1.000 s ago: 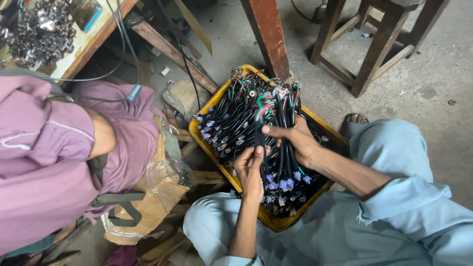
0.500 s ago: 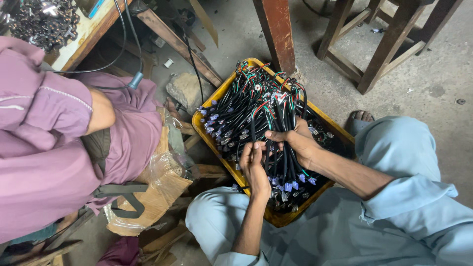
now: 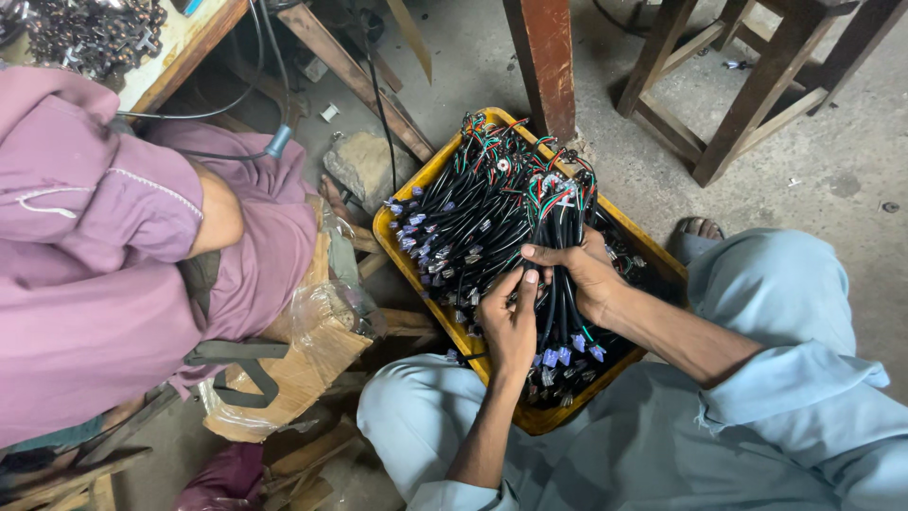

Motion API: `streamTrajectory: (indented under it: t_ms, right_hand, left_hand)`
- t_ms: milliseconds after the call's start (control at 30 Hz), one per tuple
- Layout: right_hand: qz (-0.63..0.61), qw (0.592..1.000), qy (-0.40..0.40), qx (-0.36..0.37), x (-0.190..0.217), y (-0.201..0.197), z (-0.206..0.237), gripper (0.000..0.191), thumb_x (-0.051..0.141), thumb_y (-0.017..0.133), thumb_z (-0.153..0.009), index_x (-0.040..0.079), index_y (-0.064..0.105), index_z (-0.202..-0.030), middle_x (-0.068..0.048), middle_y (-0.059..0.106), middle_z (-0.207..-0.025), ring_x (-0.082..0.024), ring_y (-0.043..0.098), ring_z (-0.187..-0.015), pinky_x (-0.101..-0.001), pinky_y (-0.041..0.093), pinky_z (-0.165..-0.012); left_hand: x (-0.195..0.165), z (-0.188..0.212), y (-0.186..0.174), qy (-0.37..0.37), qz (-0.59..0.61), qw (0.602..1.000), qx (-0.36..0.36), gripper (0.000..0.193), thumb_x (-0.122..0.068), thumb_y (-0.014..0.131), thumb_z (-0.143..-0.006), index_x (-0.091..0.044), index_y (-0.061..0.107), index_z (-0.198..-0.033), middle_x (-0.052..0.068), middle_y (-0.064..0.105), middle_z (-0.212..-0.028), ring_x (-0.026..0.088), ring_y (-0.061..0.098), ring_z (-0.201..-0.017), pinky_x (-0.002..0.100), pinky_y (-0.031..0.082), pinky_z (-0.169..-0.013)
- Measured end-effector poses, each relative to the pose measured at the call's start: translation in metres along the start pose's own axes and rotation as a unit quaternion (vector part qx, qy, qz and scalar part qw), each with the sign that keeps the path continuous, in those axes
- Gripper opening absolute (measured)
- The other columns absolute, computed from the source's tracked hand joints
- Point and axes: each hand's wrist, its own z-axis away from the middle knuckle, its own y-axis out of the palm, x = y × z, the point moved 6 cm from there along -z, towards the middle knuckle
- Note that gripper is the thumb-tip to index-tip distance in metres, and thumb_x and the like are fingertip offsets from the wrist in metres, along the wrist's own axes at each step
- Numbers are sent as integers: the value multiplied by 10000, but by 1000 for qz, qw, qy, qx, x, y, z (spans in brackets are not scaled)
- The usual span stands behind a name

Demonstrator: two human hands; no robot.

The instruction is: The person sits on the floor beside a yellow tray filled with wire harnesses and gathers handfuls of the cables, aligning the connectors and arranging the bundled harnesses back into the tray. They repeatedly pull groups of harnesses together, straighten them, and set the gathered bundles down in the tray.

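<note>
Hands [image 3: 511, 322] [image 3: 582, 274] still clutch cables [image 3: 558, 227] — crate [image 3: 397, 222] nearer now.

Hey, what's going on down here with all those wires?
A person sitting low over a yellow crate on the floor has both hands in a heap of black wire harnesses with small purple plugs. The right hand closes around a bundle of them, and the left hand pinches wires beside it. A second person in purple sits close by at a bench.

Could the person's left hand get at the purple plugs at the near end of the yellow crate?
Probably yes: the left hand already rests on the wire bundles in the yellow crate, and the purple plugs lie uncovered beside it.
</note>
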Motion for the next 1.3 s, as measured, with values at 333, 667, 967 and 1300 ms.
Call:
streamTrajectory:
  t_ms: [333,667,967,1300]
  right_hand:
    - [5,1000,-7,-17,10,-16,-6,274,-29,798,-705,91,604,-857,13,634,-731,-99,583,-582,-277,494,-529]
    - [9,993,114,12,9,-51,-7,128,12,697,-756,18,691,-884,-70,742,-853,-186,717,-744,-358,609,-708]
    - [-79,993,84,-13,56,-91,-32,116,48,671,-803,10,680,-912,-71,640,-721,-166,625,-604,-325,550,-600]
    - [-182,983,22,-26,111,-114,-40,102,51,724,-812,65,655,-886,-3,573,-660,-115,554,-554,-264,518,-591]
  left_hand:
    - [-12,3,23,9,-105,992,71,527,-299,698,-969,34,535,-1343,190,662,-1184,261,637,-1059,390,514,-904]
    - [14,5,68,-97,-142,962,213,962,-338,742,-821,71,219,-1518,288,567,-1396,392,614,-1268,454,482,-1066]
    - [-13,-7,82,-106,49,986,121,791,-355,633,-936,-44,281,-1572,209,692,-1137,296,651,-1060,396,492,-971]
    - [39,-17,88,-268,403,872,-79,575,-493,402,-1074,-6,659,-1235,155,688,-1250,265,644,-1144,434,506,-1026]
